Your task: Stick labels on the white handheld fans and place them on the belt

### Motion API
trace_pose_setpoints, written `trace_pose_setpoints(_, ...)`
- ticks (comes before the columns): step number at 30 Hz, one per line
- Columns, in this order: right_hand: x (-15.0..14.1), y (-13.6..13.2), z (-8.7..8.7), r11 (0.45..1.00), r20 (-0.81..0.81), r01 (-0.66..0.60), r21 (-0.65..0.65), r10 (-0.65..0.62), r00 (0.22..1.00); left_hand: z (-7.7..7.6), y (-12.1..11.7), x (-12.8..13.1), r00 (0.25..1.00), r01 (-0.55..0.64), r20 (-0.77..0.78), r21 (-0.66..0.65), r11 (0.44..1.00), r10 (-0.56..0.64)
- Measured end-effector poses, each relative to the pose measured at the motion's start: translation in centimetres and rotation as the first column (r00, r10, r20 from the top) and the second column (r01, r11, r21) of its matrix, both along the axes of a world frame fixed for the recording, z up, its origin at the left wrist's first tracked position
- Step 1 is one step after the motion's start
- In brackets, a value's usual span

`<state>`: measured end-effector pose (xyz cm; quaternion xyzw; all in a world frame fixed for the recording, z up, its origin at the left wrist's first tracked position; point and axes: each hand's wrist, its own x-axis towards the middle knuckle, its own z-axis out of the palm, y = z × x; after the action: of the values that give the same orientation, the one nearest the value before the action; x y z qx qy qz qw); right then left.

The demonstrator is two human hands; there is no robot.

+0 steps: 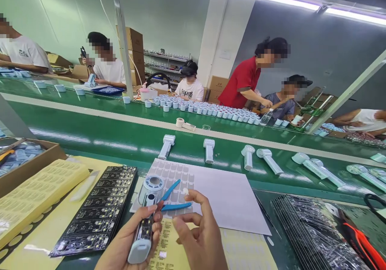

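Observation:
My left hand (131, 238) grips a pale blue handheld fan body (144, 230), its round head pointing away from me and a dark circuit board showing in the open handle. My right hand (200, 234) is closed, pinching a tiny white piece (185, 191) between thumb and forefinger just right of the fan head. Blue tweezers (172, 199) lie on a white sticker sheet (223, 193) beneath.
A panel of black circuit boards (99, 209) and yellow label sheets (36, 193) lie at left. Finished fans (208, 149) ride the green conveyor (120, 141). Several people work across the belt. A cardboard box (30, 161) stands far left, an orange-handled tool (362, 242) at right.

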<state>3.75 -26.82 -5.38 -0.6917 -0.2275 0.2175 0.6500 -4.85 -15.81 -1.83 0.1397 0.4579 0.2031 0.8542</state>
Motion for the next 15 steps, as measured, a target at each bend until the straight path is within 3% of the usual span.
trace_pose_setpoints(3, 0.7, -1.7, -2.3, 0.995, 0.001, -0.061, -0.076, 0.061, 0.998, -2.8, 0.2, -1.4, 0.994, 0.104, -0.056, 0.191, 0.976, -0.095)
trace_pose_setpoints(7, 0.0, -3.2, -5.8, 0.971, 0.028, -0.147, -0.19, 0.155, 0.987, -5.1, 0.1, -2.4, 0.966, 0.257, -0.141, 0.421, 0.87, -0.217)
trace_pose_setpoints(11, -1.4, -3.3, -7.7, 0.963, 0.302, -0.065, -0.261, 0.145, 0.942, -5.9, -0.2, -2.5, 0.94, 0.335, -0.24, 0.523, 0.784, -0.241)
trace_pose_setpoints(15, -1.8, -3.3, -8.1, 0.96, 0.574, -0.02, -0.278, 0.183, 0.798, -6.5, 0.0, -2.5, 0.938, 0.34, -0.256, 0.55, 0.763, -0.234)
